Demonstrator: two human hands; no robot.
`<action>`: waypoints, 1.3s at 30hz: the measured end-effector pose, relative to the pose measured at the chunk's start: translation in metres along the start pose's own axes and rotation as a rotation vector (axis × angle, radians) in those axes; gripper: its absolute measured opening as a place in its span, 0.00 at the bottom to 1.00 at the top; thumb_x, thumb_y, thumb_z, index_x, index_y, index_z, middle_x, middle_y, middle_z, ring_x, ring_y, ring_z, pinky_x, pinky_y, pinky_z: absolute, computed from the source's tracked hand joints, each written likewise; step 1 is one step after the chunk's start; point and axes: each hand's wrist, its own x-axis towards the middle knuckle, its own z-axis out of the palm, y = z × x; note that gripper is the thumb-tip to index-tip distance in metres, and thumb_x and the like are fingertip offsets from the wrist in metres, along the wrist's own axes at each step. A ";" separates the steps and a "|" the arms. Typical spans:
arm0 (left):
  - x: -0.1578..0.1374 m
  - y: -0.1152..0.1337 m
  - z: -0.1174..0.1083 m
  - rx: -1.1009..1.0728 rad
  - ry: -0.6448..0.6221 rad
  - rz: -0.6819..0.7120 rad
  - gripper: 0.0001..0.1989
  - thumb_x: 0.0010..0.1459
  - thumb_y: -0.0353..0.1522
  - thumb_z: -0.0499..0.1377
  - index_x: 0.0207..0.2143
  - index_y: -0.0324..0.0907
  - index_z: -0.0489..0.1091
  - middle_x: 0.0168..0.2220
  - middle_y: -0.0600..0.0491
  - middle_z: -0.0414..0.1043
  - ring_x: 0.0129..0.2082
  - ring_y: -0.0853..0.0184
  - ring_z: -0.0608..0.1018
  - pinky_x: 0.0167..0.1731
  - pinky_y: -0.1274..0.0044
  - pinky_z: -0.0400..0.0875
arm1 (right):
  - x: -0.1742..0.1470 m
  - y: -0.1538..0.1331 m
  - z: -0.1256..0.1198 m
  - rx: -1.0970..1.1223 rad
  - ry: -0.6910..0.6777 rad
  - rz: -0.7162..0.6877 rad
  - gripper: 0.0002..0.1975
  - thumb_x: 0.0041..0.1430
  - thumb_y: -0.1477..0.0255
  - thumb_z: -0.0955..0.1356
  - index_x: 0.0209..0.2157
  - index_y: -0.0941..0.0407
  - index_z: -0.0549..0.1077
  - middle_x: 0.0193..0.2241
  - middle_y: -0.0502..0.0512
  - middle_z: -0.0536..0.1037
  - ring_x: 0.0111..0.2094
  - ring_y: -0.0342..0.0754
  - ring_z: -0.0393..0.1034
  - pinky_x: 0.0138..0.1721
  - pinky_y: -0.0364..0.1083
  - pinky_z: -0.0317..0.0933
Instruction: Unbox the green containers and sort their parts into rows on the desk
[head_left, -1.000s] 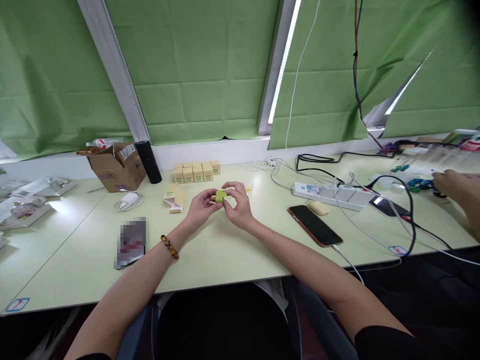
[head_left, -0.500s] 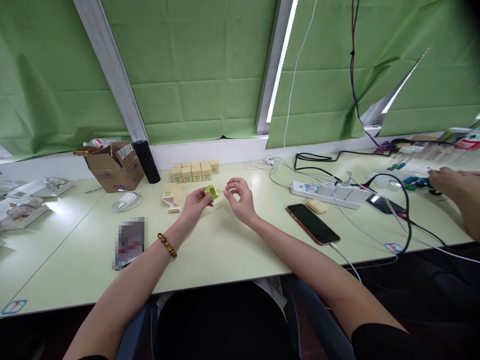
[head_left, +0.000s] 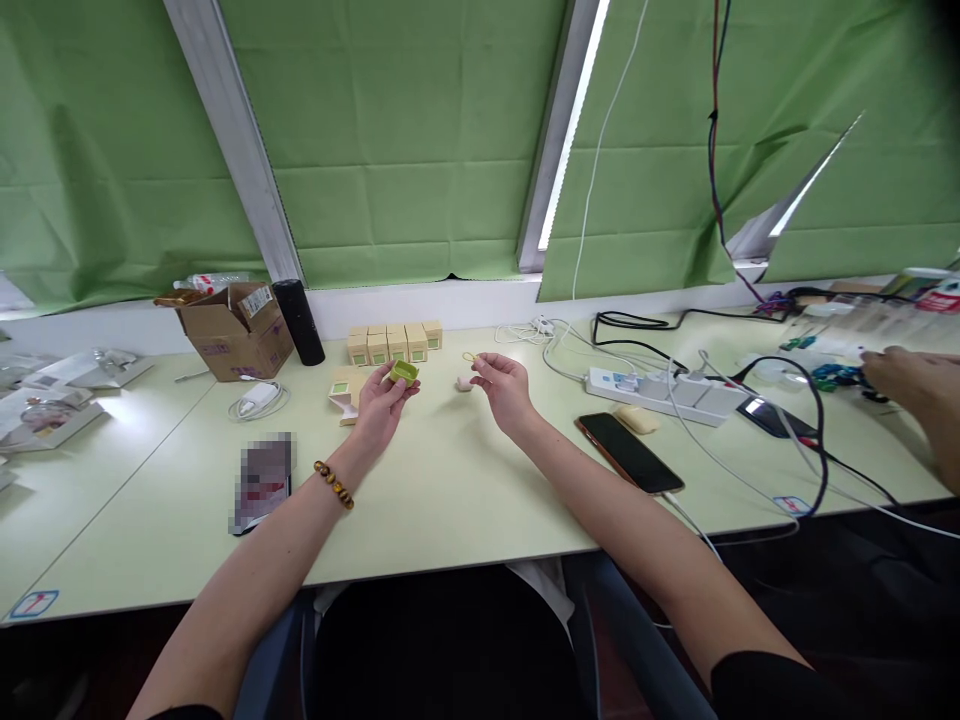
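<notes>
Fingers of the left hand [head_left: 380, 402] clamp a green container [head_left: 405, 373] mouth-up, presumably for access, while the right hand [head_left: 504, 388] pinches a yellowish loop [head_left: 469, 358].

Free tbl. [head_left: 435, 455] betw. L hand [head_left: 379, 408], R hand [head_left: 505, 393]; pwr. strip [head_left: 664, 391] blocks R.

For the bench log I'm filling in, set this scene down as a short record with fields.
Left hand: holds a small green case, its hollow showing
Right hand: pinches a thin yellowish loop, apart from the green case
Left wrist: beaded bracelet
Behind the left hand: row of small cardboard boxes
Far left: opened brown carton beside a black cylinder
Right side: phone lying screen up, in front of a white power strip
Right edge: co-worker's hand
</notes>
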 end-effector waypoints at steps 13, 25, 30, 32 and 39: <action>0.007 -0.003 -0.012 0.047 0.101 0.148 0.30 0.51 0.33 0.75 0.51 0.46 0.63 0.45 0.51 0.78 0.45 0.62 0.85 0.61 0.60 0.72 | 0.042 0.030 0.023 -1.327 -0.457 -0.568 0.11 0.67 0.79 0.64 0.37 0.56 0.79 0.37 0.58 0.85 0.43 0.53 0.73 0.53 0.52 0.56; 0.006 -0.002 -0.014 0.097 0.118 0.163 0.28 0.52 0.33 0.74 0.50 0.47 0.63 0.46 0.51 0.77 0.50 0.63 0.82 0.58 0.62 0.74 | 0.037 0.062 0.039 -1.632 -0.566 -0.514 0.13 0.61 0.82 0.66 0.38 0.56 0.82 0.37 0.62 0.85 0.43 0.55 0.71 0.50 0.52 0.48; 0.006 -0.001 -0.013 0.075 0.123 0.162 0.28 0.49 0.30 0.74 0.47 0.46 0.63 0.44 0.51 0.77 0.47 0.65 0.80 0.58 0.62 0.72 | 0.035 0.063 0.042 -1.654 -0.557 -0.476 0.13 0.59 0.81 0.67 0.39 0.56 0.83 0.38 0.63 0.85 0.43 0.55 0.71 0.51 0.53 0.48; 0.005 -0.001 -0.012 0.069 0.126 0.157 0.27 0.48 0.28 0.74 0.46 0.46 0.64 0.44 0.51 0.77 0.46 0.65 0.80 0.58 0.62 0.71 | 0.034 0.063 0.043 -1.657 -0.553 -0.464 0.13 0.59 0.81 0.67 0.39 0.56 0.83 0.38 0.64 0.85 0.43 0.55 0.71 0.51 0.53 0.48; 0.007 -0.002 -0.015 0.118 0.128 0.172 0.29 0.45 0.28 0.74 0.47 0.46 0.64 0.45 0.51 0.76 0.47 0.65 0.80 0.53 0.68 0.71 | 0.029 0.058 0.044 -1.640 -0.533 -0.467 0.11 0.62 0.80 0.67 0.39 0.57 0.83 0.38 0.63 0.86 0.45 0.57 0.72 0.53 0.53 0.49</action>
